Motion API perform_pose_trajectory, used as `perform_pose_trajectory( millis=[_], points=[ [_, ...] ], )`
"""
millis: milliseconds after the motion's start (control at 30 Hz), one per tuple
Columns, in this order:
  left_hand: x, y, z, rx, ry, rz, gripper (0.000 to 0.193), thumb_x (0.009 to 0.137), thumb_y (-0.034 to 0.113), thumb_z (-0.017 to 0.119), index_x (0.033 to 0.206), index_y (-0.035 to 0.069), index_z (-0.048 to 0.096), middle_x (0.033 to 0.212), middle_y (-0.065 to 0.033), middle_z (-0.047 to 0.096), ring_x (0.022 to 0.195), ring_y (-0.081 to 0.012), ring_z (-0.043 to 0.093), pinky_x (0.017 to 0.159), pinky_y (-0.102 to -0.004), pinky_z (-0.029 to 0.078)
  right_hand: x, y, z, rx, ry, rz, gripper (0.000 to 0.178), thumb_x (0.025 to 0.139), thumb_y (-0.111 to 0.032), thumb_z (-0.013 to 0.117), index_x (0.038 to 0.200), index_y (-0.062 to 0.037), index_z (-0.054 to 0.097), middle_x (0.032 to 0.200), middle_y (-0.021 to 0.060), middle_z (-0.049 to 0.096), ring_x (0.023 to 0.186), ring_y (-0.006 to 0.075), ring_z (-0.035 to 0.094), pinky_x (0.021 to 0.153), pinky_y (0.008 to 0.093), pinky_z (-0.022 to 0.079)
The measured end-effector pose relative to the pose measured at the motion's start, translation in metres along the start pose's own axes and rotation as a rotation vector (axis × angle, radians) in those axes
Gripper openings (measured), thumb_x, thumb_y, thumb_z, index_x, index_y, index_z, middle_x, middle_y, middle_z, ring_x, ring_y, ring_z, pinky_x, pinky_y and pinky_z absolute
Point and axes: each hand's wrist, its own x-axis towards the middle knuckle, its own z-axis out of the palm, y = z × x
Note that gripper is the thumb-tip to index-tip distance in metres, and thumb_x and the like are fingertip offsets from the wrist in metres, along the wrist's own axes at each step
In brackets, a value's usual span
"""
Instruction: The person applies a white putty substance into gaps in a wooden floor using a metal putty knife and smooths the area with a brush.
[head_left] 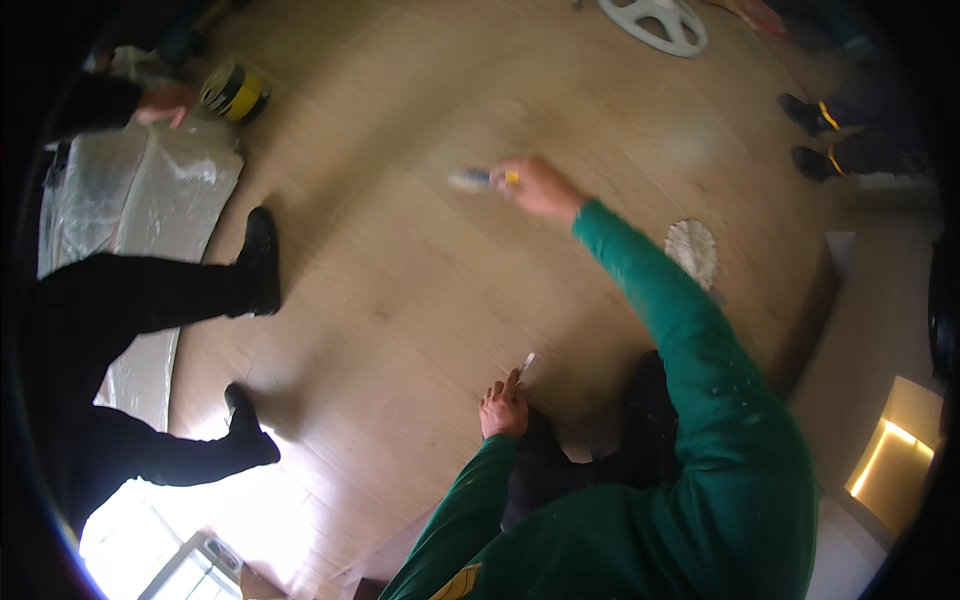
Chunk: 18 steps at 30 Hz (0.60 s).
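Note:
My right hand [540,187] is stretched out over the wood-look floor, fingers wrapped round a brush-like tool [470,180]. Its handle looks dark blue and yellow, and its pale end is blurred. Closer to my body, my left hand [503,408] rests near my knee with a thin white stick-like piece [529,362] at its fingers; its exact kind is too small to make out. A round whitish shaggy pad [691,252] lies on the floor beside my right forearm.
Another person's legs [150,290] reach in from the left; their hand [167,103] is near a black and yellow tin [235,93]. Plastic-wrapped panels [150,190] lie behind those legs. A white spoked wheel shape [660,22] and someone's dark shoes [812,165] are at far right.

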Motion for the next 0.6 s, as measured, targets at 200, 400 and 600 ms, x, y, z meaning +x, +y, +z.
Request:
perform_pose_trajectory(
  millis=[200, 400, 600],
  points=[
    [0.003, 0.023, 0.009, 0.036, 0.012, 0.048, 0.039, 0.1, 0.032, 0.056, 0.138, 0.024, 0.061, 0.109, -0.0137, 0.066, 0.104, -0.0375, 0.064, 0.089, -0.0517, 0.051, -0.106, 0.052, -0.027, 0.195, -0.496, 0.37, 0.014, 0.096, -0.012, 0.063, 0.102, -0.0038, 0.073, 0.081, 0.0111, 0.074, 0.073, 0.0129, 0.069, 0.071, 0.0334, 0.055],
    [-0.003, 0.021, 0.021, 0.114, 0.126, 0.117, 0.038, 0.1, 0.031, 0.056, 0.136, 0.02, 0.063, 0.103, -0.0145, 0.066, 0.098, -0.0375, 0.063, 0.086, -0.0516, 0.051, -0.131, 0.046, -0.038, 0.079, 0.602, 0.191, 0.011, 0.094, -0.008, 0.061, 0.099, -0.0012, 0.068, 0.085, 0.0183, 0.068, 0.078, 0.0337, 0.067, 0.072, 0.0436, 0.052],
    [-0.006, 0.017, 0.02, 0.179, 0.138, 0.081, 0.038, 0.101, 0.034, 0.056, 0.137, 0.02, 0.061, 0.104, -0.0145, 0.065, 0.099, -0.0378, 0.064, 0.085, -0.0526, 0.051, -0.436, 0.026, -0.05, -0.062, 0.761, 0.485, 0.021, 0.101, -0.014, 0.057, 0.114, 0.0001, 0.065, 0.096, 0.0204, 0.069, 0.085, 0.0354, 0.069, 0.077, 0.0433, 0.054]
  ],
)
